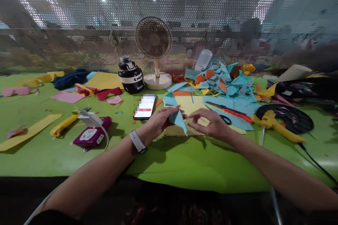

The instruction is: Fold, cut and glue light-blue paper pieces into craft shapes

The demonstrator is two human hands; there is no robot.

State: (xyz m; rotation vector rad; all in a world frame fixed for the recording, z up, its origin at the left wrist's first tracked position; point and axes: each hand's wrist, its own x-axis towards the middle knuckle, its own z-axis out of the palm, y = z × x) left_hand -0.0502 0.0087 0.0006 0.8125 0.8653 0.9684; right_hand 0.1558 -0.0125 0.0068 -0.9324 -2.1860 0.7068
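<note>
My left hand (pixel 158 121) is closed around a folded piece of light blue paper (pixel 179 119), its thumb on top and a pointed corner hanging down to the right. Just right of the paper, my right hand (pixel 211 123) hovers with bent fingers, the thumb and forefinger a little apart and nothing visible between them. Beneath both hands lies a pale yellow sheet (pixel 195 102). Beside my right hand are a black and red cutter-like tool (pixel 229 109) and a black ring-shaped handle (pixel 225 119), on blue sheets (pixel 244 123).
A yellow glue gun (pixel 282 130) lies at right, a yellow-handled cutter (pixel 63 125) and purple power box (pixel 92 135) at left. A phone (pixel 144 107), black bottle (pixel 130 77) and fan (pixel 153 38) stand beyond my hands. Folded blue and orange papers (pixel 224 81) heap at back right.
</note>
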